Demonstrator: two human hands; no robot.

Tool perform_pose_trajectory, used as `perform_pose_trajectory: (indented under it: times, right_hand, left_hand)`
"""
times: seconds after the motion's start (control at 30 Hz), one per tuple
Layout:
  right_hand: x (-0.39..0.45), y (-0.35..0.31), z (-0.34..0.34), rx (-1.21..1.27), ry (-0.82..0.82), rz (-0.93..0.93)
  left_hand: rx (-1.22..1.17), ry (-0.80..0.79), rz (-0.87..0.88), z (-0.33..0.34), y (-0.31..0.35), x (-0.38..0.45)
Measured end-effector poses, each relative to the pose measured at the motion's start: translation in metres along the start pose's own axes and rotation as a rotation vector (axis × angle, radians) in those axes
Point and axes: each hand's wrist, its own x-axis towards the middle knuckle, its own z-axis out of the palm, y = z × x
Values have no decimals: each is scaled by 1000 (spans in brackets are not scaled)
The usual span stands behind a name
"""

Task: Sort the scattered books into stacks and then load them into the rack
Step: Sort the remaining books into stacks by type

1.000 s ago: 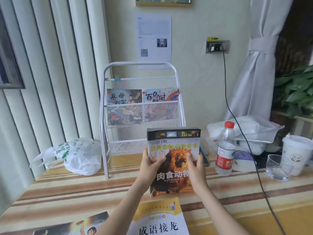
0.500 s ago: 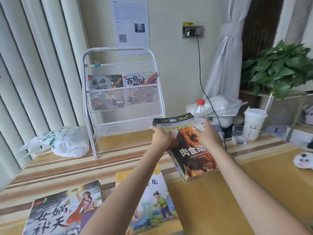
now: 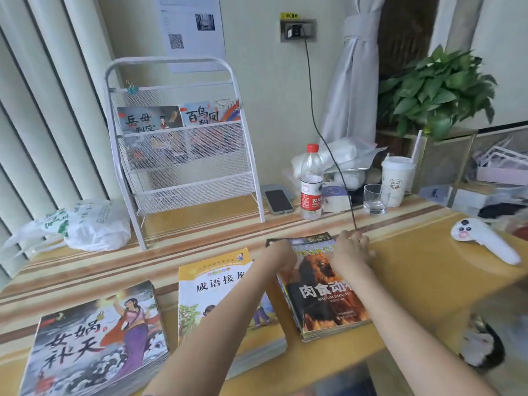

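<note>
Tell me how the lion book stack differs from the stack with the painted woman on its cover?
1. The lion stack lies at the right under both hands; the painted-woman stack lies at the far left, untouched.
2. The lion cover is dark with orange below; the painted-woman cover is grey with a purple-robed figure.
3. The lion cover looks narrower than the painted-woman cover.

Both lie flat on the striped table.

Table (image 3: pixel 423 270): three book stacks along the near edge, namely left stack (image 3: pixel 97 347), middle stack (image 3: pixel 225 304), right stack (image 3: pixel 323 295). Rack (image 3: pixel 183 155) behind them at the wall, two books (image 3: pixel 177 117) in its upper tier. Bag (image 3: pixel 85 224) left of rack; phone (image 3: pixel 278 200), bottle (image 3: pixel 311 184), glass (image 3: pixel 375 199), cup (image 3: pixel 397 178) right of it.
</note>
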Motion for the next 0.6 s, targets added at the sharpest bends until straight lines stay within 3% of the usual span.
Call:
perform_pose_trajectory:
  times: [0.1,0.17,0.3,0.43,0.53,0.6]
  right_hand:
    - [2,-22,-6,67,144,-242]
    - [1,-31,0,58,128,-397]
    - [-1,-24,41,-70,-105,-358]
    - [3,-24,45,-100,-189,-299]
    - [6,-32,36,-101,-181,-261]
    - [9,-51,21,31,-74,-246]
  left_hand:
    - [125,216,-6,0,12,8]
    - [144,314,33,8,13,14]
    - [206,136,44,48,-11,32]
    - [161,17,-2,52,-16,42]
    - [246,-52,61,38,-18,49]
    - [222,-19,155,12,-28,41]
